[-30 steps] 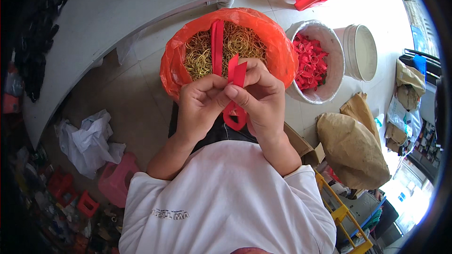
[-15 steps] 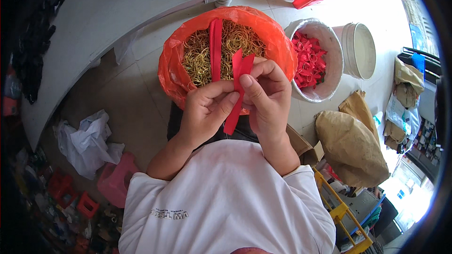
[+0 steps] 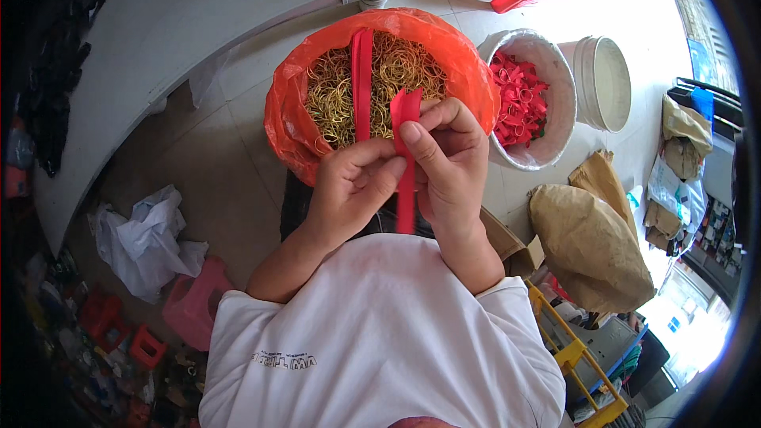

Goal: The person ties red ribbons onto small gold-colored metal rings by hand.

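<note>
In front of my chest, a short red ribbon point(image 3: 406, 210) is pinched between the thumb and fingertips of both hands. My right hand point(image 3: 452, 162) grips its upper part, and a forked end sticks up above the fingers. My left hand point(image 3: 349, 190) pinches it lower down, with the tail hanging toward my shirt. Just beyond, many thin gold-coloured rings point(image 3: 329, 99) fill a container lined with an orange-red plastic bag point(image 3: 289, 103). Several straight red ribbon strips point(image 3: 361, 83) lie on the rings, close to my left fingers. Whether a ring is between my fingers is hidden.
Right of the bag stands a lined bucket point(image 3: 564, 87) of red ribbon pieces point(image 3: 519, 99), beside a pale bucket point(image 3: 610, 83). A grey table point(image 3: 182, 24) curves along the left. A pink stool point(image 3: 194, 301), white plastic bag point(image 3: 147, 242) and brown sack point(image 3: 590, 246) flank me.
The ribbon's lower tail has swung right and now hangs nearly straight down. Its forked upper end sits closer together. Both hands keep their pinch with slight shifts.
</note>
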{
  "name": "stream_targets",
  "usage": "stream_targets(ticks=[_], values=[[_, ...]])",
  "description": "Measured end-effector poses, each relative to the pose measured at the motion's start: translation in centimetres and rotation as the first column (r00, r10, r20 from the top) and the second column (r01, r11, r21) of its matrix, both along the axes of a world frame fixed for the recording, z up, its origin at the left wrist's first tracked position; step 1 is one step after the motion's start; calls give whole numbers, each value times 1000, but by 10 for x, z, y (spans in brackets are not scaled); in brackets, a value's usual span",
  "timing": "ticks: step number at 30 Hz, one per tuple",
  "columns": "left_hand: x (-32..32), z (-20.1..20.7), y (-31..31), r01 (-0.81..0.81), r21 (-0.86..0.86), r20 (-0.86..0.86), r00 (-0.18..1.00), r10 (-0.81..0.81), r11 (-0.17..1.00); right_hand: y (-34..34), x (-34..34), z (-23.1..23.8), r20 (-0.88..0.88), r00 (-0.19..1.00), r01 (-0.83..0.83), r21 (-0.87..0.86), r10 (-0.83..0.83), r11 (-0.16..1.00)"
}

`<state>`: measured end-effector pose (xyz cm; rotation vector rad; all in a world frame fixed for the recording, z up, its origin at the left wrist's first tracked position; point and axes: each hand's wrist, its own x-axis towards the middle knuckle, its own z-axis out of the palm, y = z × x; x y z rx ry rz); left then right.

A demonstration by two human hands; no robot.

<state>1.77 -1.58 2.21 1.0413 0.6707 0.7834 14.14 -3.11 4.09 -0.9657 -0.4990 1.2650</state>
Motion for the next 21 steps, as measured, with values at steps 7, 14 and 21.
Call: stream_targets(ticks=[7, 14, 21], values=[[5, -2, -6, 3, -96, 85, 996, 5, 995, 6, 13, -6, 60, 979, 192, 69, -196, 979], [0, 2, -8, -40, -55, 31, 999, 42, 998, 9, 13, -5, 560, 656, 407, 303, -507, 861], [-2, -5, -7, -174, 149, 16, 985, 174, 973, -10, 7, 2, 928, 344, -41, 170, -145, 985]])
